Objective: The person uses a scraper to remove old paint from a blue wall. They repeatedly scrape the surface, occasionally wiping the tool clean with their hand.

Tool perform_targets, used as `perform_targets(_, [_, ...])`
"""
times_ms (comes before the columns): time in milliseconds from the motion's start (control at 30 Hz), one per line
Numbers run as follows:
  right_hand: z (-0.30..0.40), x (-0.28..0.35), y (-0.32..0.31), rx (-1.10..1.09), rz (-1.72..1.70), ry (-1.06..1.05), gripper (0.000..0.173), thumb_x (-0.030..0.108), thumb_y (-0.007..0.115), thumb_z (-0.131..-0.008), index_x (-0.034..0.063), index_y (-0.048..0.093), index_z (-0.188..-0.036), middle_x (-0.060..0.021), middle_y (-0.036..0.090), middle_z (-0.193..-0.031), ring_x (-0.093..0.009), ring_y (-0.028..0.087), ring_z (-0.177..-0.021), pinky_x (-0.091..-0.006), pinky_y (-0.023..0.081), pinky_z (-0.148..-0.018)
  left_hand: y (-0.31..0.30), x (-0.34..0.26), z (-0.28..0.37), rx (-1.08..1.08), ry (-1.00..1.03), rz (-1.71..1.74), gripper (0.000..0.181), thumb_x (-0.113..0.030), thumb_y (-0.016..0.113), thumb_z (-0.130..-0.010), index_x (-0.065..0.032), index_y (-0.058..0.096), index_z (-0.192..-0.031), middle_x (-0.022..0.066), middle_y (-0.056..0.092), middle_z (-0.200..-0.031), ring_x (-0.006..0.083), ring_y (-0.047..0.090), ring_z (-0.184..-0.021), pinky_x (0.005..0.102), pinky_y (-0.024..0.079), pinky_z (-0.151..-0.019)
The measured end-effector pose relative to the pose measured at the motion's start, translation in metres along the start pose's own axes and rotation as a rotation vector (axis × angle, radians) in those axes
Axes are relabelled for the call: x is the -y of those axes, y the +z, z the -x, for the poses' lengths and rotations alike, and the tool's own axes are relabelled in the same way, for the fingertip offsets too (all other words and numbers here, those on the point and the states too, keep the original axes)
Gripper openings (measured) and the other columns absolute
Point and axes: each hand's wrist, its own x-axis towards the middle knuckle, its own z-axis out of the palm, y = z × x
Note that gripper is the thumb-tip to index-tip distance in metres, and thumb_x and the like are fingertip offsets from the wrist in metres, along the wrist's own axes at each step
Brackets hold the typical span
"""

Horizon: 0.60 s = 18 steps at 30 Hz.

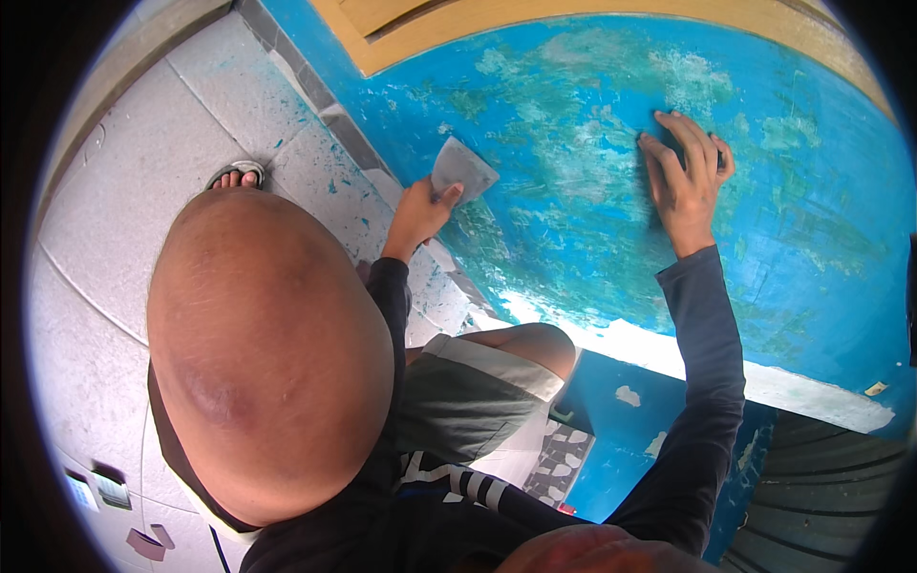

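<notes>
In my left hand (pixel 420 215) is a flat grey scraper (pixel 463 170), the thumb pressed on its face. Its blade lies at or close to the lower part of a blue painted wall (pixel 788 286). Whether its edge touches the wall is unclear. My right hand (pixel 686 175) rests on the wall farther up, fingers bent and spread, tips against the paint. A dark area under those fingers looks like shadow; I see no held thing there. Around both hands the paint is worn in green and whitish patches (pixel 573 157).
My bent knee (pixel 272 344) fills the left middle. Paint flakes lie on the pale tiled floor (pixel 208 93) along the grey skirting tiles (pixel 351 136). A yellow frame (pixel 444 36) borders the wall. Dark corrugated sheeting (pixel 809 487) is at lower right; small items (pixel 147 544) lie at lower left.
</notes>
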Motion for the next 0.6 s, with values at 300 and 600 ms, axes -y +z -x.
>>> perform_targets(300, [0.001, 0.002, 0.010, -0.049, 0.109, 0.023, 0.016, 0.013, 0.076, -0.087, 0.0176, 0.066, -0.099, 0.0073, 0.065, -0.122, -0.013, 0.060, -0.120, -0.0401, 0.030, -0.107, 0.001, -0.002, 0.002, -0.005, -0.026, 0.032, 0.042, -0.034, 0.067, -0.096, 0.0076, 0.067, -0.103, 0.0082, 0.059, -0.055, 0.0175, 0.052, -0.034, 0.0344, 0.037, -0.033])
perform_targets(600, [0.002, 0.002, 0.016, -0.058, 0.202, 0.027, 0.013, 0.017, 0.073, -0.089, 0.0167, 0.066, -0.100, 0.0066, 0.064, -0.122, -0.013, 0.059, -0.119, -0.0407, 0.032, -0.105, 0.000, 0.001, 0.000, 0.008, -0.033, 0.034, 0.044, -0.037, 0.067, -0.097, 0.0063, 0.065, -0.103, 0.0058, 0.057, -0.053, 0.0159, 0.050, -0.033, 0.0333, 0.035, -0.033])
